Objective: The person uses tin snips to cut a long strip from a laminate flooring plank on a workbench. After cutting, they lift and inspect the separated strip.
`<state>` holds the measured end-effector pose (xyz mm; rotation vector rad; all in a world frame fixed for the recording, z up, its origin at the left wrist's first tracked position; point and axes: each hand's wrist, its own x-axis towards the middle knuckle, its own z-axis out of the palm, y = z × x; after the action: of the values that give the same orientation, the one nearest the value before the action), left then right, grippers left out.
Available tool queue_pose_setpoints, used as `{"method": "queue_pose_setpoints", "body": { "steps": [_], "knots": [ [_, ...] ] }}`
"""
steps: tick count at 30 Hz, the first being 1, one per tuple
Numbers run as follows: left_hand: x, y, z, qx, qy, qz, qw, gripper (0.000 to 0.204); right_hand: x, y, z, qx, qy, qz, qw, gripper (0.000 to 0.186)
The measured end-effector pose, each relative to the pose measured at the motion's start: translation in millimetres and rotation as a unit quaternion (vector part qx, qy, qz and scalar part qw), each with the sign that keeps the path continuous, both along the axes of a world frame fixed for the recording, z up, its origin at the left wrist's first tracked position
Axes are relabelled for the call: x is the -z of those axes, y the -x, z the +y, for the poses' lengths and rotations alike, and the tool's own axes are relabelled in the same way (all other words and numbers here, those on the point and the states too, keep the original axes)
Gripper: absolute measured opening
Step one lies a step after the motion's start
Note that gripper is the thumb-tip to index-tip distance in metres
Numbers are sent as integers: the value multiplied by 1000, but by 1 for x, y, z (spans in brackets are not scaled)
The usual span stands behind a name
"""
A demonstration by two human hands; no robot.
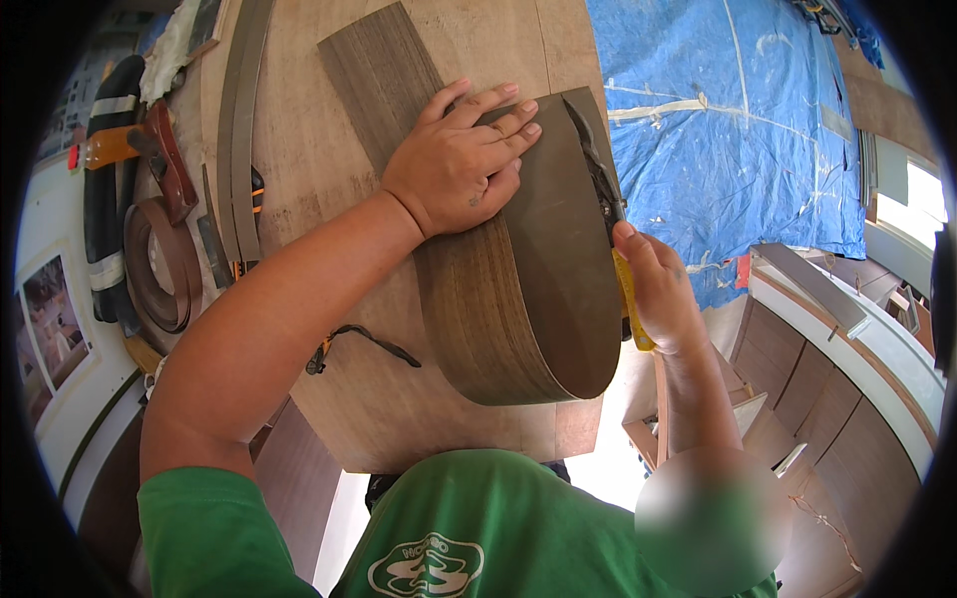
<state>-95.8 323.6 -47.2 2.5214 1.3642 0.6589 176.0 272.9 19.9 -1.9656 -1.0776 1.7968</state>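
A long strip of brown wood-grain veneer lies on the wooden board, its near end bent up and back over itself in a loop, so the plain brown underside shows. My left hand lies flat on the strip with fingers stretched out, pressing where the folded end overlaps it. At the strip's right edge, my right hand is closed around a yellow utility knife, whose narrow metal tip points away from me. The tip is at a dark, thin, curled sliver along that edge. Fingers partly hide the knife.
The wooden board carries an orange-and-black tool and long brown strips. Further left lie a rolled edging band and a red-handled tool. A blue tarp spreads beyond the right edge; cabinet panels stand at right.
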Motion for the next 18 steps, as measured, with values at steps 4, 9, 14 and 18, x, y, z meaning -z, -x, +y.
{"method": "queue_pose_setpoints", "body": {
  "steps": [4, 9, 14, 18],
  "knots": [
    [-2, 0, 0, 7, 14, -18, 1000, 35, -2, 0, 1, -17, -6, -9, 1000, 63],
    [0, 0, 0, 1, 2, -2, 1000, 34, -12, 9, 5, -7, -14, -18, 1000, 64],
    [-1, 0, 0, 1, 6, -12, 1000, 34, -5, 7, 4, 12, -9, -3, 1000, 65],
    [-3, 0, 0, 5, 19, -27, 999, 35, 1, 2, 2, -8, -21, -7, 1000, 64]
  ]
}}
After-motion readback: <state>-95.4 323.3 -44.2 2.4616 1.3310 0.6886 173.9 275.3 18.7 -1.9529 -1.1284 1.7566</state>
